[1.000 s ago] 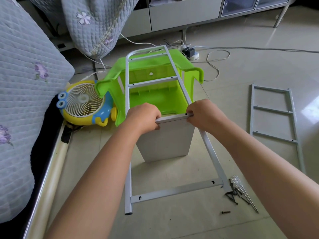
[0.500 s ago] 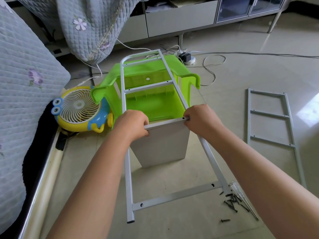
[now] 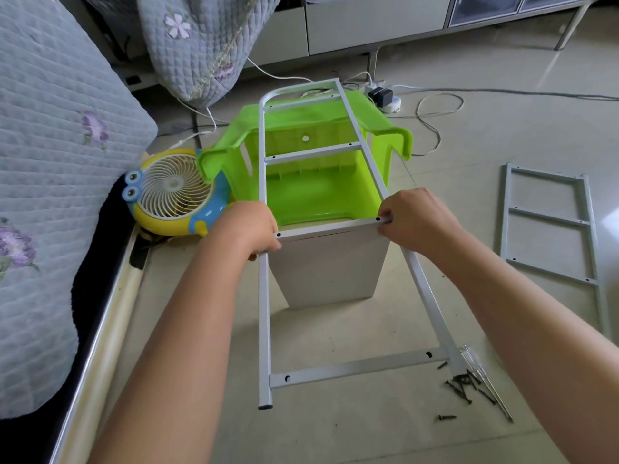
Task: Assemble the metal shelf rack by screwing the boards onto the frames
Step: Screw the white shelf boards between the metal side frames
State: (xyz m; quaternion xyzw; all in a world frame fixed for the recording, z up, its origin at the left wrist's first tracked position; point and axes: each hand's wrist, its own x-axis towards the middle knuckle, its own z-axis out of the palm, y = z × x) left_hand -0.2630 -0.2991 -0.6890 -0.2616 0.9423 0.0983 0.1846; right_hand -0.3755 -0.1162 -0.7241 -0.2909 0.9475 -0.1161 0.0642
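A white metal ladder frame (image 3: 264, 313) leans from the floor up onto a green plastic stool (image 3: 311, 199). A white board (image 3: 330, 266) stands on edge under the frame's middle crossbar. My left hand (image 3: 249, 226) grips the frame's left rail where the crossbar meets it. My right hand (image 3: 413, 219) pinches the right end of the crossbar against the board's top edge. A second white frame (image 3: 552, 226) lies flat on the floor at the right. Several black screws (image 3: 464, 388) and a screwdriver (image 3: 487, 383) lie by the frame's near right foot.
A yellow and blue toy-faced fan (image 3: 172, 192) sits left of the stool. A quilted bed (image 3: 50, 182) and its rail run along the left. White cables and a power strip (image 3: 385, 97) lie behind the stool, below a low cabinet (image 3: 368, 21).
The view has shifted slightly, so the frame and stool sit a little lower in the picture. Both hands stay on the crossbar ends, the left sliding slightly outward onto the rail.
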